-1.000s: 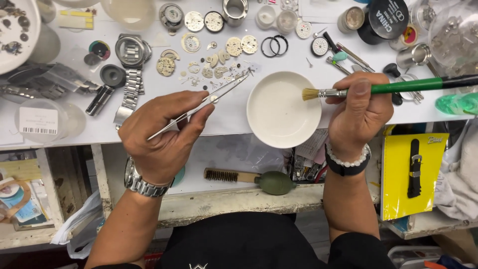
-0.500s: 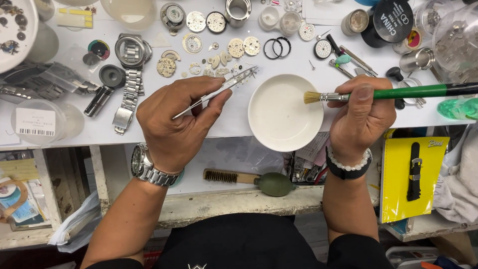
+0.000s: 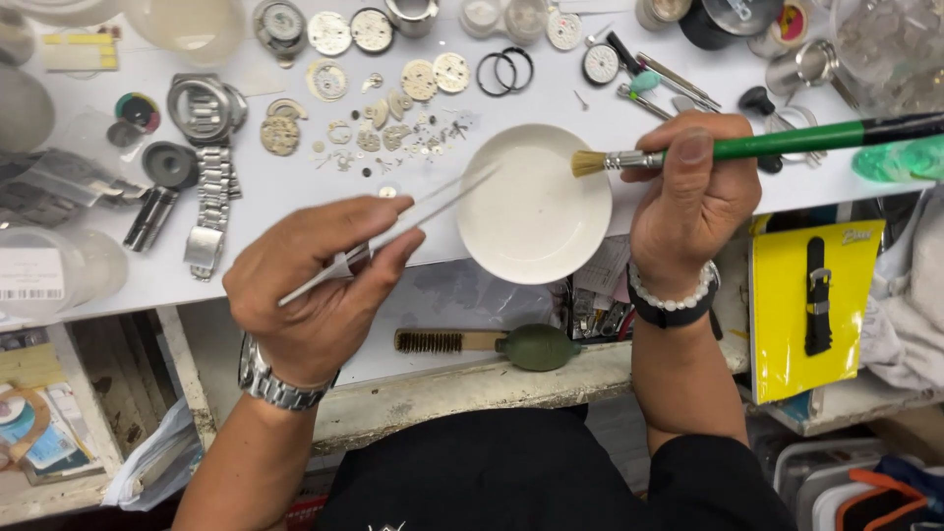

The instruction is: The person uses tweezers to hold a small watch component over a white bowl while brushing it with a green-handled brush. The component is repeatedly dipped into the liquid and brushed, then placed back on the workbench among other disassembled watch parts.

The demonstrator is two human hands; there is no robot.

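— What has the left hand (image 3: 320,295) got?

— A pair of slim metal tweezers (image 3: 393,234), pinched between thumb and fingers, the hand curled shut around them. The tips run up and away from the hand toward the right and reach just over the near left rim of the white dish (image 3: 536,202). Whether the tips carry anything is too small to tell.

— And the right hand (image 3: 693,202)?

— Closed on a green-handled brush (image 3: 757,147), thumb on top of the shaft. The handle runs out to the right past the hand; the pale bristles point left and hang over the upper right part of the dish.

— So the dish sits between the two hands?

— Yes, on the white table (image 3: 295,192), near its front edge, closer to the right hand. It looks bare inside.

— What lies beyond the hands?

— Just past the tweezer tips, a scatter of small watch parts (image 3: 413,133), gears and plates. Farther off to the left of the left hand lies a metal watch bracelet (image 3: 208,206) with a watch case (image 3: 202,108) above it. Beyond the dish are two dark rings (image 3: 506,71).

— Anything below the hands?

— On a lower shelf, between the wrists, a green rubber blower (image 3: 539,346) beside a wood-backed bristle brush (image 3: 447,340). To the right of the right wrist, a yellow card (image 3: 777,324) with a black strap.
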